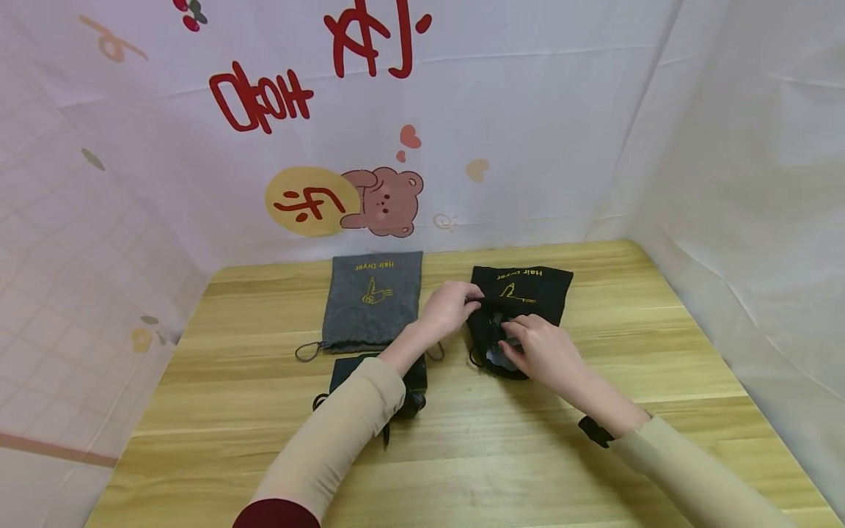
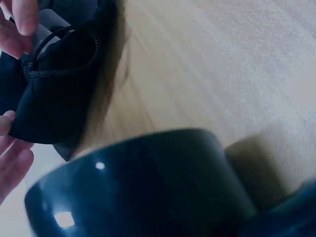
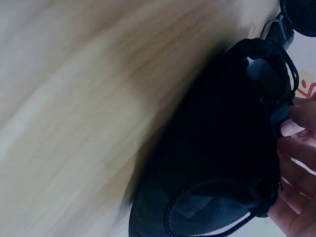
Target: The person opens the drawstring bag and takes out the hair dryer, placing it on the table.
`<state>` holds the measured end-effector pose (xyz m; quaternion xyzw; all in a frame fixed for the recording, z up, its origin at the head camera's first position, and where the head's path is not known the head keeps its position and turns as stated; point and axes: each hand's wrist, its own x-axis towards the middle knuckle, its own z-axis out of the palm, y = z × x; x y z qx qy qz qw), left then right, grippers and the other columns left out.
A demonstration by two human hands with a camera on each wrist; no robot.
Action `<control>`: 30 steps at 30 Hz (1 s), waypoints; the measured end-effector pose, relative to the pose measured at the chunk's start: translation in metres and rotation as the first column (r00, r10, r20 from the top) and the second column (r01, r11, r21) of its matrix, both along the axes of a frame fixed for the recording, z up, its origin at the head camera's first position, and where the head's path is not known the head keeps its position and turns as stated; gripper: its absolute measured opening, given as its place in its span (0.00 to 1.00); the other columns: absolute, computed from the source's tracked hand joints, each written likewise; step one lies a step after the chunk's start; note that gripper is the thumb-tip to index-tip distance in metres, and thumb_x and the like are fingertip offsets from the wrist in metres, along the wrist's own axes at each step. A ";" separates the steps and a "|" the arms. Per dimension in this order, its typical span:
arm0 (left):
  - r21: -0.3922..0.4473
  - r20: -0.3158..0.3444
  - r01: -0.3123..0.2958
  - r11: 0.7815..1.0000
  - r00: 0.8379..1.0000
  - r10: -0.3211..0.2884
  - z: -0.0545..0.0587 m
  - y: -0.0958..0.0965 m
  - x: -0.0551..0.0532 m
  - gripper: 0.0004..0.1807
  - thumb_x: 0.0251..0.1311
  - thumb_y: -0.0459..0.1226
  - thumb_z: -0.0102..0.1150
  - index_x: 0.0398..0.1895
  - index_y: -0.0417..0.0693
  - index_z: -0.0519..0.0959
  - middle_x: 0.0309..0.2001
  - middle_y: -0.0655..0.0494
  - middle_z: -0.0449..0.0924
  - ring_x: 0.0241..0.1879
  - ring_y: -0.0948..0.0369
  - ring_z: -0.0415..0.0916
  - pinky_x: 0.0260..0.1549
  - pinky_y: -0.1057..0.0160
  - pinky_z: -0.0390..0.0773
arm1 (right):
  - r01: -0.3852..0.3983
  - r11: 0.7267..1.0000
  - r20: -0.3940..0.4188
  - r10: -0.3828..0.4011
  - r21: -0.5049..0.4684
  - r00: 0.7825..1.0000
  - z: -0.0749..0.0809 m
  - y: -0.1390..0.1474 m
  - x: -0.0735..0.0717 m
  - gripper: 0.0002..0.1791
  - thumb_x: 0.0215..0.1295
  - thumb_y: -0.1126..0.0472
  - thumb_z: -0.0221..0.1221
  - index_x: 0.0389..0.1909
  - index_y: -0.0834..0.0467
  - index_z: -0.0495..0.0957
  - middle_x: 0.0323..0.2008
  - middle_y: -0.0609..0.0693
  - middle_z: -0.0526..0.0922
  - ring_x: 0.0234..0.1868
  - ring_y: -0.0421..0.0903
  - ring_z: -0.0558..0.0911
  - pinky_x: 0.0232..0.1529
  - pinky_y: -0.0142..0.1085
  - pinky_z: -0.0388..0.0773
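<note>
A black drawstring bag (image 1: 554, 287) with yellow "Hair Dryer" print lies at the right of the table, its mouth toward me. My left hand (image 1: 450, 306) pinches the left edge of its mouth. On the other side of the opening, my right hand (image 1: 546, 350) has thumb and fingers curled at the rim. Pale grey material (image 2: 49, 29) shows inside the mouth. The right wrist view shows the black fabric (image 3: 217, 128) under my right fingertips, with a drawstring loop hanging off it.
Left of the black bag lies a grey drawstring bag (image 1: 372, 312) with the same print. In front of it, a dark object (image 1: 348, 368) is partly covered by my left forearm. The left wrist view has a glossy dark rounded body (image 2: 143, 182) up close. White printed cloth (image 1: 528, 110) hangs behind.
</note>
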<state>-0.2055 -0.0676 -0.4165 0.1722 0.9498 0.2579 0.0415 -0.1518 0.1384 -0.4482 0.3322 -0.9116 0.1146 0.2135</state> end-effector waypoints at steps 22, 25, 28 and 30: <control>-0.079 0.066 0.006 0.997 0.998 -0.001 0.028 -0.011 0.006 0.11 0.74 0.35 0.61 0.52 0.45 0.88 0.52 0.50 0.90 0.53 0.54 0.87 0.53 0.57 0.87 | 0.161 0.978 0.039 -0.167 0.132 0.985 -0.010 -0.035 -0.023 0.19 0.53 0.52 0.79 0.29 0.64 0.84 0.29 0.56 0.83 0.37 0.57 0.84 0.35 0.45 0.86; -0.075 0.077 -0.004 0.997 0.997 0.010 0.029 -0.014 0.007 0.11 0.74 0.34 0.61 0.53 0.44 0.88 0.52 0.49 0.90 0.52 0.54 0.88 0.53 0.58 0.87 | 0.151 0.978 0.028 -0.157 0.144 0.987 -0.011 -0.035 -0.026 0.21 0.50 0.51 0.80 0.28 0.64 0.83 0.28 0.56 0.83 0.37 0.56 0.83 0.36 0.45 0.86; -0.067 0.087 -0.012 0.998 0.996 0.017 0.029 -0.018 0.008 0.11 0.74 0.34 0.61 0.53 0.44 0.88 0.51 0.49 0.91 0.51 0.54 0.88 0.53 0.57 0.87 | 0.111 0.981 0.020 -0.115 0.159 0.993 -0.010 -0.032 -0.031 0.20 0.49 0.53 0.81 0.28 0.64 0.83 0.28 0.56 0.83 0.36 0.55 0.83 0.36 0.45 0.85; -0.069 0.079 -0.011 0.998 0.997 0.016 0.026 -0.019 0.008 0.10 0.73 0.35 0.62 0.52 0.44 0.88 0.50 0.49 0.91 0.50 0.54 0.88 0.52 0.58 0.87 | 0.076 0.981 0.027 -0.082 0.176 0.996 -0.009 -0.030 -0.034 0.19 0.48 0.57 0.80 0.29 0.64 0.83 0.29 0.56 0.84 0.36 0.55 0.83 0.39 0.45 0.85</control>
